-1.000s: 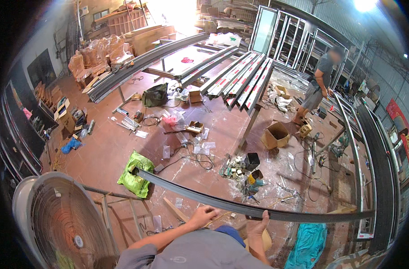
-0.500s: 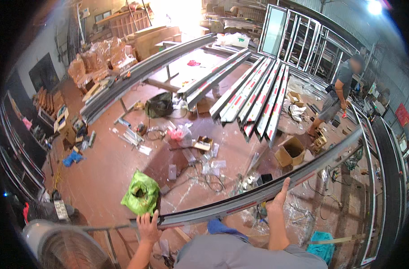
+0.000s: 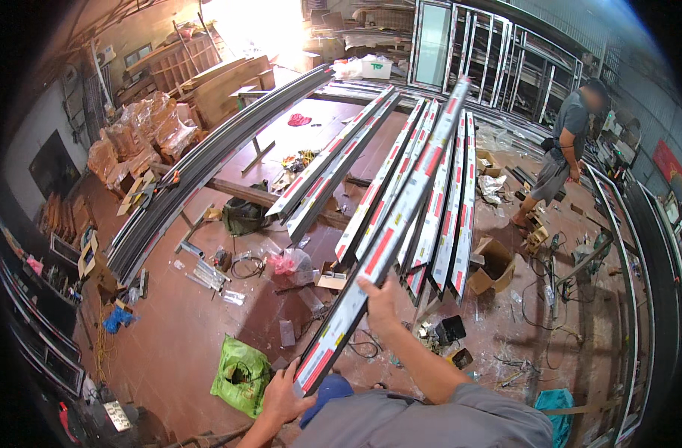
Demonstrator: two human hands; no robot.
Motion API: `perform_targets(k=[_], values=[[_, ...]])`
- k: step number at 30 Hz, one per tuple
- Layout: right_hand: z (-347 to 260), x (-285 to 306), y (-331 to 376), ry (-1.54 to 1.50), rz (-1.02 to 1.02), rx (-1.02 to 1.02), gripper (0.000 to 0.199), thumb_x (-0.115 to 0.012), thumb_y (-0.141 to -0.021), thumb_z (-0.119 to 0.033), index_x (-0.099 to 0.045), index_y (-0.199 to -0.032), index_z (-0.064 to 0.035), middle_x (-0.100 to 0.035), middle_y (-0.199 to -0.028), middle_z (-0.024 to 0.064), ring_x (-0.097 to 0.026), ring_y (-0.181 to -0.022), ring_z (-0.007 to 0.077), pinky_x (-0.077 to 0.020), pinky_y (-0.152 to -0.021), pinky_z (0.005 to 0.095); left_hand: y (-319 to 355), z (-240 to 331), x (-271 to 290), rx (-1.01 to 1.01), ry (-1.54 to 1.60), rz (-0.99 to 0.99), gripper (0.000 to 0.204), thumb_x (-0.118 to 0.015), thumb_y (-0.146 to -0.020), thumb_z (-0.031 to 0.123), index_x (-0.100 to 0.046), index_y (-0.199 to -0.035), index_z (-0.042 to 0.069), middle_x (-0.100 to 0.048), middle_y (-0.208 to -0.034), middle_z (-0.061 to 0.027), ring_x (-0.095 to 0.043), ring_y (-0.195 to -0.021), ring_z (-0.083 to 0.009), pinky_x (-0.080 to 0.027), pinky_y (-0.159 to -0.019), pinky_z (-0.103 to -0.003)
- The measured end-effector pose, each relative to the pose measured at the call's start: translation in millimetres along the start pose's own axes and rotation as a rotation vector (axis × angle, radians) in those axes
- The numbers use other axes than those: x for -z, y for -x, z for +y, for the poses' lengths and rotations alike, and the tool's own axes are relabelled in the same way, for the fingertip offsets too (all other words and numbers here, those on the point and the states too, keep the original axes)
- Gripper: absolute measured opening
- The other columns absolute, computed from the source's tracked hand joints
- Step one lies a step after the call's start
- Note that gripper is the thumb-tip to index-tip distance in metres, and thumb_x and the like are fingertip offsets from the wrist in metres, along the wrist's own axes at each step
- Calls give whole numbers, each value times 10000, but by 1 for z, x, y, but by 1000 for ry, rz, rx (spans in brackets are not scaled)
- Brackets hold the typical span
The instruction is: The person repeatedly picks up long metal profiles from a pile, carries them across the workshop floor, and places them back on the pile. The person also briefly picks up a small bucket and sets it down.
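Note:
A long window-frame profile (image 3: 381, 245), white-filmed with red labels and dark edges, slants away from me across the view. My left hand (image 3: 284, 397) is closed round its near end. Farther up, my right hand (image 3: 381, 305) grips its right side, thumb over the edge. The far part passes above several similar profiles (image 3: 462, 201) laid side by side; whether it touches them I cannot tell. Left of these lies a pair of labelled profiles (image 3: 333, 166). Below and left of my left hand, a bright green sack (image 3: 240, 379) sits on the floor.
Dark profiles (image 3: 199, 168) rest on a support at left. A cardboard box (image 3: 498, 263) stands right of the labelled profiles, with another person (image 3: 571, 145) beyond it. Cables, scraps and a black container (image 3: 451, 329) litter the floor. Glazed frames (image 3: 434, 46) lean at the back.
The profile in my hands has swung from lying crosswise to pointing away over the other profiles. My left hand has moved right, my right hand left. The other person stays at the right.

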State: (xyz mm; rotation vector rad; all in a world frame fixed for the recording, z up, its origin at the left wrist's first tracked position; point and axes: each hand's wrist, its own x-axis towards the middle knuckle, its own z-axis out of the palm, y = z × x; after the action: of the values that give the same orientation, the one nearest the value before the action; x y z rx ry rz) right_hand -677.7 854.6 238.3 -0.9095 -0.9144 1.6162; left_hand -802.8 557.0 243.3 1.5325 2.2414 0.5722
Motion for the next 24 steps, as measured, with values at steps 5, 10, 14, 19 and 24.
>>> perform_targets(k=[5, 10, 14, 19, 24], values=[[57, -62, -85, -17, -63, 4, 588, -794, -850, -57, -471, -1334, 29, -651, -1161, 118, -644, -1052, 232, -521, -948, 371, -152, -17, 29, -23, 109, 2, 1032, -864, -662, 427, -443, -1506, 5, -630, -1239, -339, -634, -1143, -488, -522, -971, -520], [48, -131, -212, 23, 5, -74, 535, -749, -862, -31, -470, -1316, 14, -682, -1132, 160, -687, -1009, 251, -561, -878, 398, -317, -15, 69, -35, 170, -59, 912, -835, -671, 391, -502, -1396, -50, -680, -1143, -324, -664, -1085, -480, -531, -943, -514], [57, -146, -300, 214, 121, -10, 568, -765, -858, -66, -479, -1342, 14, -694, -1184, 178, -696, -1020, 277, -560, -893, 429, -435, 2, 73, -41, 228, -102, 768, -800, -694, 339, -535, -1301, -50, -705, -1084, -326, -687, -1039, -484, -538, -908, -521], [36, -162, -339, -5, 78, -28, 932, -723, -940, -352, -228, -1626, 38, -530, -1493, 215, -511, -1378, 269, -385, -1149, 380, -539, 19, 48, -25, 234, -41, 811, -851, -711, 409, -540, -1305, -47, -705, -1124, -331, -690, -1075, -475, -532, -925, -522], [37, -109, -335, 167, -42, -22, 721, -710, -985, -369, -453, -1523, 36, -559, -1484, 194, -538, -1370, 250, -419, -1132, 385, -591, 33, 30, -80, 58, -77, 701, -842, -780, 413, -545, -1208, -56, -722, -1045, -323, -694, -1034, -491, -550, -902, -524]])
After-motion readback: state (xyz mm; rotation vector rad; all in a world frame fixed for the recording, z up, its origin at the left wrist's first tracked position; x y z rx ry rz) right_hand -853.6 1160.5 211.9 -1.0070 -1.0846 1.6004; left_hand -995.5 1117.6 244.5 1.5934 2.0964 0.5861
